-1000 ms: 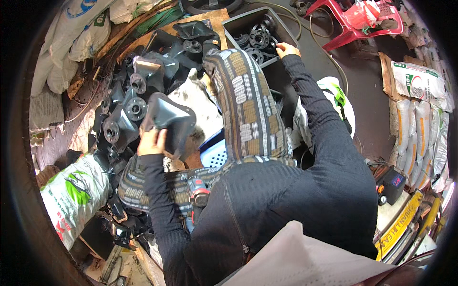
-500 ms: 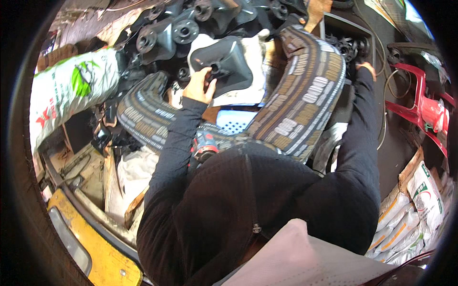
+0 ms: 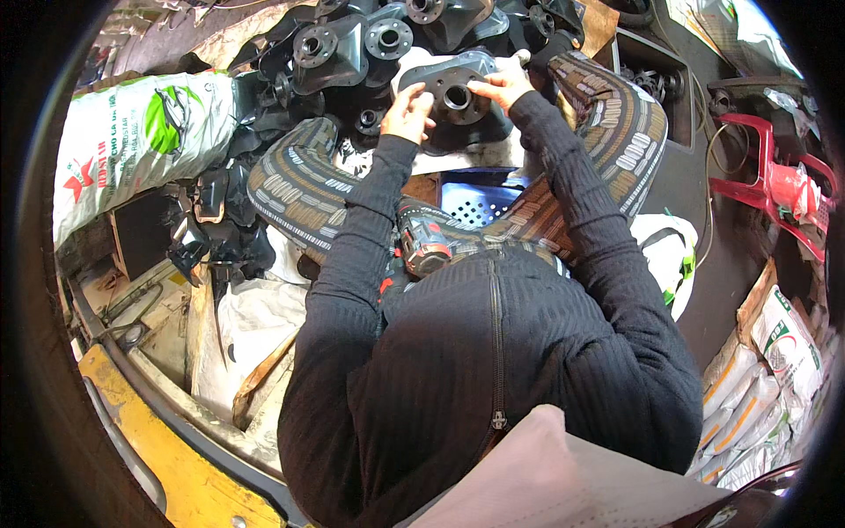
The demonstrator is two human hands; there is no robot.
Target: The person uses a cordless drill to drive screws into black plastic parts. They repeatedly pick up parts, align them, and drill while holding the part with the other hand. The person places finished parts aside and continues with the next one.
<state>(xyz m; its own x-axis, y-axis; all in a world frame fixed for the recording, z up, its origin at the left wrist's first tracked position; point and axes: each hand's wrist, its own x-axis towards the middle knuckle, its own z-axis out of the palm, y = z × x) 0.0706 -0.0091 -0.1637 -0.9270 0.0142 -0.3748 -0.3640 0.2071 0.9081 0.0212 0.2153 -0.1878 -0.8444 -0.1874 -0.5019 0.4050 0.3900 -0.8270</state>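
A black moulded part with a broad flared base (image 3: 484, 63) lies in front of me on a white sack (image 3: 420, 163). Over its middle is a round black flange (image 3: 455, 99) with a large centre hole and small holes around it. My right hand (image 3: 506, 86) has its fingers closed on the flange's right side. At the left edge is my left hand (image 3: 406, 114), its fingers loosely apart; whether its fingertips touch the flange is hard to see. A grey and red cordless power tool (image 3: 424, 242) rests at my lap.
Several similar black flanged parts (image 3: 330, 57) are heaped beyond the sack. A dark bin (image 3: 678, 88) holding black rings stands right of my knee, near a red plastic chair (image 3: 766, 176). A printed white sack (image 3: 145, 141) lies left. A blue perforated plastic piece (image 3: 480, 207) is between my legs.
My right hand has come from the bin to the middle, where a round flange now sits over the moulded part. My left hand has shifted from the part's hub to the flange's left edge.
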